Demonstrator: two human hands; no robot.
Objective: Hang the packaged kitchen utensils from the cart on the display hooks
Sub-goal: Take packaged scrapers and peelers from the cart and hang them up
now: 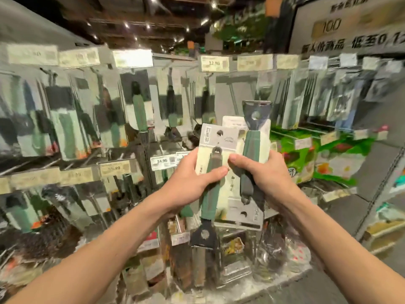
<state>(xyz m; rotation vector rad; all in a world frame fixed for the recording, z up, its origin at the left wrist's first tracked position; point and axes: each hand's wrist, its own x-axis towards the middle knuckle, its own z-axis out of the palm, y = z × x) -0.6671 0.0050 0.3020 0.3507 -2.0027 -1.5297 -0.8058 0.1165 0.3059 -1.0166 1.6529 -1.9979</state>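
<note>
Left hand (192, 178) grip clenched round carded peeler (209, 198), hang hole above grip. Right hand (270, 176) grasps second peeler pack (252, 141) inverted, hole below grip. Risk: fumbled flip, dropped pack.

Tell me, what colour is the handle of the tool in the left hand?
Dark green, with a grey tip at the top. The handle shows best in the head view.
</note>
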